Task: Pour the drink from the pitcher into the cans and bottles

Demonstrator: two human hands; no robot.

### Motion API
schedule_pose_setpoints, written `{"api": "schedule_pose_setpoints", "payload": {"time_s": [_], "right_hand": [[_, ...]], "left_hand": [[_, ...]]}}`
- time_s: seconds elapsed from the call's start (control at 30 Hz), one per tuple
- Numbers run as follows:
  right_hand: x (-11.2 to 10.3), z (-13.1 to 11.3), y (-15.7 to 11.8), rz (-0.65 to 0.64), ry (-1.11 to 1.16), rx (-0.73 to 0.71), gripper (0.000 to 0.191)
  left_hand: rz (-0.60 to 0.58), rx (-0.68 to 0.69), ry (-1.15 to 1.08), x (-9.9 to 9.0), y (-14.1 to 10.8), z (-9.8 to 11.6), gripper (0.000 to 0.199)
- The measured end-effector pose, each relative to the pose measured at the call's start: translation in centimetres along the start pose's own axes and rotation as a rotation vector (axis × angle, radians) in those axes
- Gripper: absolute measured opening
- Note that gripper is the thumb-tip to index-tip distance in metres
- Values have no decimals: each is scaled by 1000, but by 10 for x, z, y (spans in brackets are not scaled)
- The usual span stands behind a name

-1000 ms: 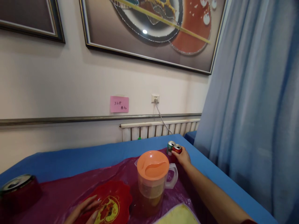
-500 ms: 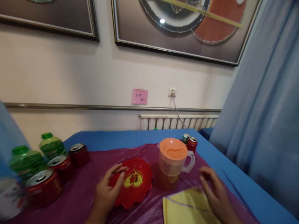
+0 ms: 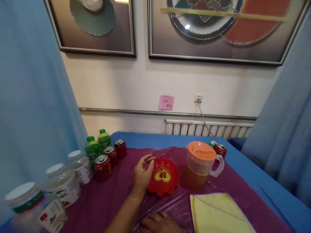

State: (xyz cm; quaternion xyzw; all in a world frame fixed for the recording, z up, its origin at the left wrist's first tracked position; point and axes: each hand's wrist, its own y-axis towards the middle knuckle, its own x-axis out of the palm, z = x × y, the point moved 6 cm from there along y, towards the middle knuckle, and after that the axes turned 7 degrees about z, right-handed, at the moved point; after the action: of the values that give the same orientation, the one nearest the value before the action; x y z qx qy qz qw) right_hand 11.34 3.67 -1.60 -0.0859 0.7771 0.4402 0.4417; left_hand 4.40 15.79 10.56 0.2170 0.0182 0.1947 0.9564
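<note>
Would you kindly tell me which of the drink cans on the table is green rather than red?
The green can is at the back right, just left of a red can, behind the orange-lidded jug; the other four are red.

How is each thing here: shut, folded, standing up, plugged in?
Jug: orange lid on, part full of brown liquid.
Red dish: right way up, left hand at its edge.
Yellow cloth: folded, lying flat.
Three jars: standing, white lids on.
Green bottles: standing.
Five cans: standing.
Plug: in the socket.
Pink note: stuck on the wall.
Blue curtains: hanging.
</note>
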Motion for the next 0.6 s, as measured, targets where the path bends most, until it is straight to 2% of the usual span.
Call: {"api": "schedule_pose_setpoints", "payload": {"time_s": [0.1, 0.27, 0.33, 0.47, 0.6], "right_hand": [[2, 0, -11, 10, -10, -81, 14], [10, 7, -18, 23, 22, -25, 17], [13, 7, -18, 23, 36, -47, 17], [14, 5, -20, 58, 22, -95, 18], [16, 4, -21, 80, 44, -99, 20]], "left_hand": [[5, -52, -21, -1, 3, -5, 34], [6, -99, -10, -6, 15, -3, 44], [16, -90, 23, -14, 19, 1, 46], [59, -44, 160, -43, 29, 4, 47], [210, 55, 415, -91, 40, 10, 47]]}}
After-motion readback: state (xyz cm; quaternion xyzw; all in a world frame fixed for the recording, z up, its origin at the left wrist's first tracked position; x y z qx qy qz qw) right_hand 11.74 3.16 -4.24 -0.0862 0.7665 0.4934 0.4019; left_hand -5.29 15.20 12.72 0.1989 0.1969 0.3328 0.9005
